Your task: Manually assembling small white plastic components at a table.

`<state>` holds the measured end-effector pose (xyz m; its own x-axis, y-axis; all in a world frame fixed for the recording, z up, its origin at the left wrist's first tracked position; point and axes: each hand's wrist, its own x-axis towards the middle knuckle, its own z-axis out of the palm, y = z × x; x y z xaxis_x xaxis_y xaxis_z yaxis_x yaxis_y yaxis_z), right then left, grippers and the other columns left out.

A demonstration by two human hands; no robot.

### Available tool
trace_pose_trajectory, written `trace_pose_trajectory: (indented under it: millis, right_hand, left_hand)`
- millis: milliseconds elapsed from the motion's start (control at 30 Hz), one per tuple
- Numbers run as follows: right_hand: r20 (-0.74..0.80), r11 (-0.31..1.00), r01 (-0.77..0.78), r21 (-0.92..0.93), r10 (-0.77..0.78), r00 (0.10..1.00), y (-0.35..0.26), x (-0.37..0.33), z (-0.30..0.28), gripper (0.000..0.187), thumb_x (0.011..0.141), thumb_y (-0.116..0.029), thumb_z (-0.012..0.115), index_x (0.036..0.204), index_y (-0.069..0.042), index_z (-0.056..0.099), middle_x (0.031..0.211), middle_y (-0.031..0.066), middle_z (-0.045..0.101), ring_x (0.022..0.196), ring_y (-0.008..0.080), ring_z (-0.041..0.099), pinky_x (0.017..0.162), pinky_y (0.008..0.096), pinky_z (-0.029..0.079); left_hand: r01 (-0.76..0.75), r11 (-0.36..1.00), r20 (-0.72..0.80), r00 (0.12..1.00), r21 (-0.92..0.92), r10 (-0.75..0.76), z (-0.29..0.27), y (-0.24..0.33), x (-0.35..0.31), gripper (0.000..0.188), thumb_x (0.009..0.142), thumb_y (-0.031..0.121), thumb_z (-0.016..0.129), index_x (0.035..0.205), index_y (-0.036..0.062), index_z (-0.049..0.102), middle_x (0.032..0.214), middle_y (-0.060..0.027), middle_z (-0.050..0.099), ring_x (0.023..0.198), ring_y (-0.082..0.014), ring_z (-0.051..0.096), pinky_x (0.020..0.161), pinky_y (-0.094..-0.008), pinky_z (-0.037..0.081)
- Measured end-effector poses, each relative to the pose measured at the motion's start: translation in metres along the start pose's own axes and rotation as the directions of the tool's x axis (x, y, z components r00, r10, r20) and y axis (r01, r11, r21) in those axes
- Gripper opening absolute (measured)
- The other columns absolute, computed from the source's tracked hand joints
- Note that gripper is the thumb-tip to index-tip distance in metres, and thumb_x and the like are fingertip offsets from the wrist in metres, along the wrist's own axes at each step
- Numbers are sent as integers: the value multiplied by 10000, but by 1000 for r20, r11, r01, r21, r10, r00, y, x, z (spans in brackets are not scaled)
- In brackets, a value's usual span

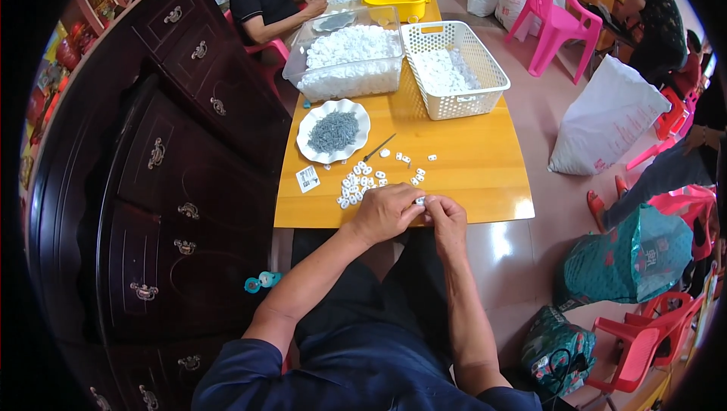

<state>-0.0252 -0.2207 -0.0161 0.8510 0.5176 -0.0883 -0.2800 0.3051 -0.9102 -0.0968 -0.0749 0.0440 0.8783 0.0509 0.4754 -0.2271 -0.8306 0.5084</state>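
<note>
At the table's near edge my left hand (384,212) is closed, thumb and forefinger pinching a small white plastic piece (419,200) with dark spots. My right hand (447,221) is closed too, its fingertips pressed to the same piece from the right. Anything smaller between the fingers is hidden. Just beyond my left hand lies a loose group of white oval pieces (354,190), many with two dark spots. A few more white pieces (419,175) are scattered beyond my right hand. A thin dark pointed tool (380,147) lies behind the group.
A scalloped white plate (303,140) bears a heap of small grey parts (334,131). Behind it stand a clear bin (344,91) and a white basket (469,106), both holding white pieces. A person (261,2) sits at the far left. White sacks (606,119) and pink chairs (556,25) stand right.
</note>
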Motion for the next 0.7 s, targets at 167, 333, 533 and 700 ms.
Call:
trace_pose_trajectory:
  millis: [167, 333, 533, 700]
  right_hand:
    - [-137, 956, 125, -266, -166, 977, -7, -1, -2, 206, 988, -177, 666, 925, 10, 723, 741, 2, 643, 689, 112, 587, 659, 272, 471]
    - [75, 358, 367, -858, -620, 781, -19, 4, -13, 102, 895, -136, 700, 882, -38, 721, 956, 110, 706, 938, 322, 655, 866, 454, 478]
    - [97, 203, 257, -945, -577, 811, -17, 4, -22, 132, 880, -183, 714, 885, -52, 719, 1118, 97, 675, 1150, 307, 586, 1031, 558, 373]
    - [49, 205, 203, -958, -579, 814, -13, 8, -28, 139, 883, -190, 709, 907, -53, 714, 1179, 103, 651, 1190, 318, 565, 1077, 563, 355]
  left_hand:
    - [119, 993, -11, 993, 13, -119, -15, -3, -4, 243, 843, 126, 747, 1071, 55, 704, 1020, -123, 709, 926, -327, 699, 768, -396, 567]
    - [180, 966, -57, 983, 186, -173, -28, -39, -20, 203, 842, 130, 743, 1033, 65, 714, 1024, -98, 708, 925, -329, 693, 780, -420, 563]
    - [213, 955, 21, 975, 206, -222, -16, -38, -23, 184, 831, 163, 758, 984, 72, 713, 984, -87, 659, 939, -315, 670, 788, -438, 546]
    - [199, 945, 63, 973, 260, -222, -5, -37, -21, 195, 820, 175, 771, 966, 62, 710, 958, -107, 629, 935, -328, 657, 795, -447, 539]
